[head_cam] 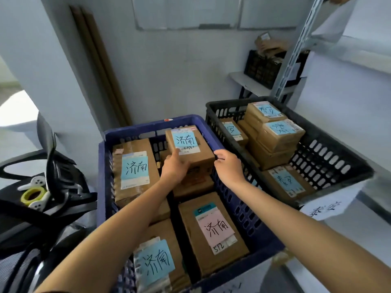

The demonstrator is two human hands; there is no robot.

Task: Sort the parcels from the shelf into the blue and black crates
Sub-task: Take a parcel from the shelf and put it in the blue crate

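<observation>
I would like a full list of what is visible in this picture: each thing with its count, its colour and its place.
blue crate: one, blue, centre front
near black crate: one, black, right of the blue crate
far black crate: one, black, on the small table at the back
parcels in blue crate: at least five, brown, with blue or pink notes
parcels in near black crate: at least five, brown, with blue notes
shelf upright: one, grey, right back
tape roll: one, yellow-green, far left
chair: one, black, left
whiteboards: two, white, back wall
left hand: one, grips the top parcel in the blue crate
right hand: one, fingers curled at that parcel's right edge
</observation>
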